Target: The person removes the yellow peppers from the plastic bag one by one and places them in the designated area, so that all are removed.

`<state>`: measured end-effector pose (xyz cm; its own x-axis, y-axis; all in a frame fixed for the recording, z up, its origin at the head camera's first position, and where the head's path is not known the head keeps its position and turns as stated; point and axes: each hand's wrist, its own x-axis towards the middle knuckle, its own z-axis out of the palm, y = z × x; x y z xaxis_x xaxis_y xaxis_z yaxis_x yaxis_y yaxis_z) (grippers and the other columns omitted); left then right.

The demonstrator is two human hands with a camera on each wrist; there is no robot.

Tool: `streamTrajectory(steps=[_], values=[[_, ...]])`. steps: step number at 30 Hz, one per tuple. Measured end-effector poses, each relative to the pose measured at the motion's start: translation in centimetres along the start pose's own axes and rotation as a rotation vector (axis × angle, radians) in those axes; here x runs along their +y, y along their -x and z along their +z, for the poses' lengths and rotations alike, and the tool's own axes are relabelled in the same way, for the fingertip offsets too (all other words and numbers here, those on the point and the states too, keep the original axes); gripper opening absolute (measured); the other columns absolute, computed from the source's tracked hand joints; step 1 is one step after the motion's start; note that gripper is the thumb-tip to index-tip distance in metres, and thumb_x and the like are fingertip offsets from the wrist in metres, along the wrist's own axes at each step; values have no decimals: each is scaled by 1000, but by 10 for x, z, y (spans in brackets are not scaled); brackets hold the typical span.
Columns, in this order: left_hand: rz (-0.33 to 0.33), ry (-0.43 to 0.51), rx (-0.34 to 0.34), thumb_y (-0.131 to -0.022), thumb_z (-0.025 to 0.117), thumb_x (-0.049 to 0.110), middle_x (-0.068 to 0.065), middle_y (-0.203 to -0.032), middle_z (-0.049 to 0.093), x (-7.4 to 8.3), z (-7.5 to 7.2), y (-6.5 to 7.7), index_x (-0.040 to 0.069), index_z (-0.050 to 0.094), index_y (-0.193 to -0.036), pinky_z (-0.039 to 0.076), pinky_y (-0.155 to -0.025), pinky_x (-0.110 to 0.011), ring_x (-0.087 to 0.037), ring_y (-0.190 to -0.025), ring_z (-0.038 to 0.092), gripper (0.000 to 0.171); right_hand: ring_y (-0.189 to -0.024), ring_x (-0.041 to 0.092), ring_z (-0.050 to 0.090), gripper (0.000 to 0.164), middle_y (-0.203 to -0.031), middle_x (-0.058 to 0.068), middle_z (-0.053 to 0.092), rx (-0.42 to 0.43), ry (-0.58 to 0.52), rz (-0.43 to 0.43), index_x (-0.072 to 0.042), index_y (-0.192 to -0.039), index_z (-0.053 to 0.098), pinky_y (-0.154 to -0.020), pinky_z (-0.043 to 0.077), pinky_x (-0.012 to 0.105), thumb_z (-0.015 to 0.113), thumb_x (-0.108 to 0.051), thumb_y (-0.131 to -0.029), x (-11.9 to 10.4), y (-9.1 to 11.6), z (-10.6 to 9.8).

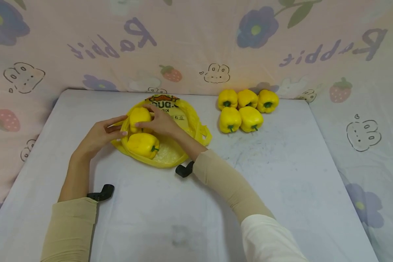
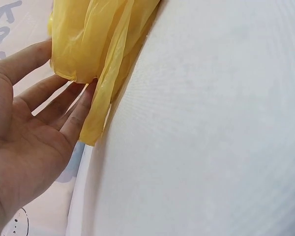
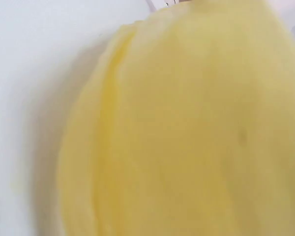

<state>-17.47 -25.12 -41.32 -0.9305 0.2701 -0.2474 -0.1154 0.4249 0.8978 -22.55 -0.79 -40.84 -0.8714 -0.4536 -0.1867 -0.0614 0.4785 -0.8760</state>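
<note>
A yellow plastic bag [image 1: 171, 156] lies spread wide on the table, printed on its far inner side. Inside its left part, my right hand [image 1: 162, 123] grips a yellow bell pepper [image 1: 139, 115]. Just nearer to me, another yellow bell pepper [image 1: 140, 145] lies on its side in the bag, green stem to the right. My left hand [image 1: 99, 136] is at the bag's left edge; in the left wrist view its loosely extended fingers [image 2: 78, 115] touch the outside of the plastic [image 2: 88, 39]. Blurred yellow plastic [image 3: 187, 123] fills most of the right wrist view, hiding the right hand there.
Several more yellow bell peppers [image 1: 240, 118] stand clustered at the table's back right, to the right of the bag. A white cloth covers the table [image 1: 144, 218]. Behind it hangs a patterned curtain [image 1: 190, 43]. Black wrist cameras [image 1: 102, 193] protrude from both sleeves.
</note>
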Motion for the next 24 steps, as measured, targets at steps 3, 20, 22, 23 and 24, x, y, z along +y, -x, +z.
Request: streamTrajectory(steps=[3,20,22,23,24], values=[[1,1,0,-95,70,26,-7,-160,32,0,0,1,15,40,-153,44,-90,-9,-32,-142,37,67,-126,15,51,81,-145,1,50,2,10,-12,-26,-152,37,-105,44,31,75,-50,-85,-1,0,-4],[-51,-57,-1,-94,71,31,-10,-160,31,1,-2,0,17,37,-155,42,-106,-30,-33,-142,37,71,-120,13,52,80,-147,-7,44,34,-61,-86,-35,-149,41,-97,49,26,80,-48,-81,-1,25,-40],[-53,-69,2,-94,71,31,-10,-159,32,1,-1,0,17,37,-155,44,-101,-21,-32,-142,38,71,-121,14,52,79,-146,-8,44,41,-95,-94,-35,-148,42,-96,49,26,81,-46,-81,0,29,-46],[-52,-77,3,-94,71,31,-11,-159,32,1,-1,0,17,37,-155,45,-99,-19,-32,-141,38,72,-121,14,52,79,-146,-8,44,47,-107,-100,-35,-148,42,-96,49,26,82,-45,-80,0,32,-49],[-50,-80,3,-94,71,31,-11,-159,32,1,-1,0,17,37,-155,45,-99,-20,-32,-141,38,71,-120,15,52,79,-145,-9,44,52,-112,-107,-35,-148,42,-95,50,26,82,-44,-81,0,34,-51]])
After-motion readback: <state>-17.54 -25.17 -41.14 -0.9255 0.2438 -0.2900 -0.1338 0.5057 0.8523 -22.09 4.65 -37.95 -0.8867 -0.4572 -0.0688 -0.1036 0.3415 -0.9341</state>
